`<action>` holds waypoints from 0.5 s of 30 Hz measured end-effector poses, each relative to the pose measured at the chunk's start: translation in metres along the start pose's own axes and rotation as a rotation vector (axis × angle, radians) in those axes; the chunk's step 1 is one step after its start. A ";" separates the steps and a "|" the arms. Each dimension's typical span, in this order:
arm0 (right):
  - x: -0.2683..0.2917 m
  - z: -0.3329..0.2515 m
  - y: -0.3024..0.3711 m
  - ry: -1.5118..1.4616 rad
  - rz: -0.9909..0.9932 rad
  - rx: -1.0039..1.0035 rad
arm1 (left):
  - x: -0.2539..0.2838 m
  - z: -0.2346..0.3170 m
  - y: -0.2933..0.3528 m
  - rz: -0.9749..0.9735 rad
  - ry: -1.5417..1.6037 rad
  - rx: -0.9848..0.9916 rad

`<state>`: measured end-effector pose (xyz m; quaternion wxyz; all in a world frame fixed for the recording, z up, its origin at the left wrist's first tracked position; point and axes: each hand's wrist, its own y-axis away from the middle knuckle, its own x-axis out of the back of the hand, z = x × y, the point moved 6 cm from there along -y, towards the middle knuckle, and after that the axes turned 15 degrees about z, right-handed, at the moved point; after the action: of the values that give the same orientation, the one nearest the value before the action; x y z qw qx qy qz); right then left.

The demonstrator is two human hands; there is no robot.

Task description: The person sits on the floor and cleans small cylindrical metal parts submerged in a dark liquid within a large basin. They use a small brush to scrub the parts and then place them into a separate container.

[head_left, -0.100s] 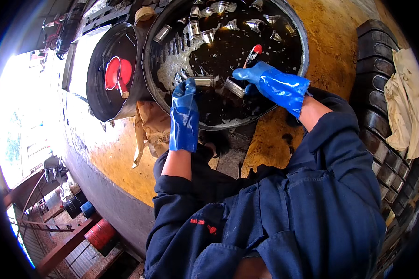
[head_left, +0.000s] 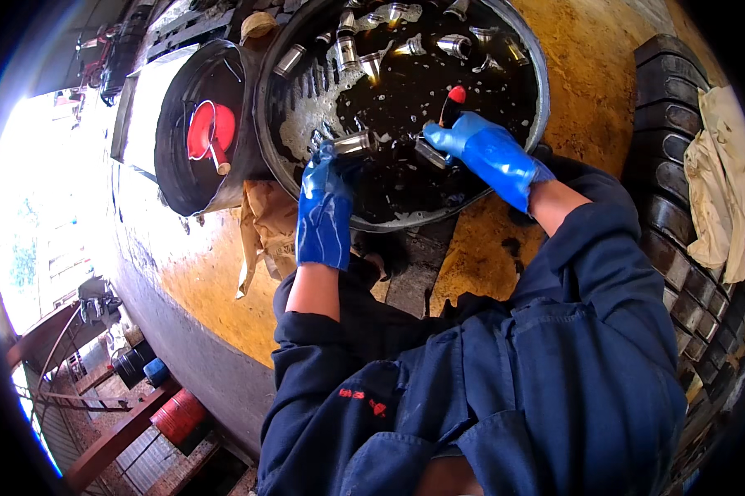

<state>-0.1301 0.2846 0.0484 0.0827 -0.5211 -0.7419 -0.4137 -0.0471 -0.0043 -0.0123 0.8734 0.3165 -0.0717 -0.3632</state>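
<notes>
In my left hand [head_left: 323, 178], wearing a blue rubber glove, is a shiny metal cylinder [head_left: 354, 143], gripped at its left end. Its right end tilts slightly up. My gloved right hand [head_left: 473, 145] is closed round a flat paintbrush [head_left: 430, 154]. The red-tipped handle points up past the thumb, while the metal band shows below the fingers; the bristles are hard to make out. Brush and cylinder are apart. Both hands are over the near part of a large round metal tub [head_left: 540, 99] of dark liquid. Similar metal parts [head_left: 347, 53] stand or lie in its far side.
Left of the tub stands a dark basin [head_left: 170, 157] with a red dipper [head_left: 210, 132] inside. Brown paper [head_left: 269, 219] lies below it. Stacked dark ribbed metal blocks [head_left: 668, 149] line the right side, with a beige cloth [head_left: 720, 178] over them.
The paintbrush has shifted a little right, away from the cylinder, and its handle stands more upright. My left hand has turned slightly, tilting the cylinder's right end up.
</notes>
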 end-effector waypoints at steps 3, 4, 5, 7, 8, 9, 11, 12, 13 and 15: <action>-0.002 -0.009 0.006 0.018 -0.016 0.023 | 0.025 0.002 -0.006 -0.056 -0.164 -0.073; 0.004 -0.006 0.004 -0.072 -0.052 0.030 | 0.028 0.010 -0.008 -0.069 -0.380 -0.256; 0.002 -0.001 -0.006 -0.273 -0.061 0.045 | 0.032 0.005 -0.013 -0.060 -0.295 -0.175; -0.014 0.015 -0.030 -0.755 -0.020 -0.226 | 0.013 0.001 -0.001 -0.055 -0.139 0.010; -0.017 0.008 -0.027 -0.889 -0.016 -0.374 | 0.005 0.000 0.007 -0.045 -0.060 0.101; -0.019 0.007 -0.029 -0.948 -0.067 -0.374 | -0.002 -0.001 0.012 -0.038 0.018 0.186; -0.030 0.008 -0.033 -0.983 -0.105 -0.465 | -0.016 0.000 0.020 -0.036 0.035 0.207; -0.033 0.008 -0.029 -1.009 -0.137 -0.473 | -0.021 0.000 0.023 -0.034 0.043 0.220; -0.036 -0.002 -0.019 -1.014 -0.141 -0.500 | -0.009 -0.006 0.008 -0.022 0.053 0.219; -0.047 -0.015 -0.009 -1.055 -0.196 -0.508 | 0.018 -0.013 -0.020 0.004 0.074 0.198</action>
<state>-0.1211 0.2398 0.0269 -0.4630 -0.5891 -0.6052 -0.2689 -0.0416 -0.0207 -0.0367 0.8406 0.4143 -0.0756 -0.3407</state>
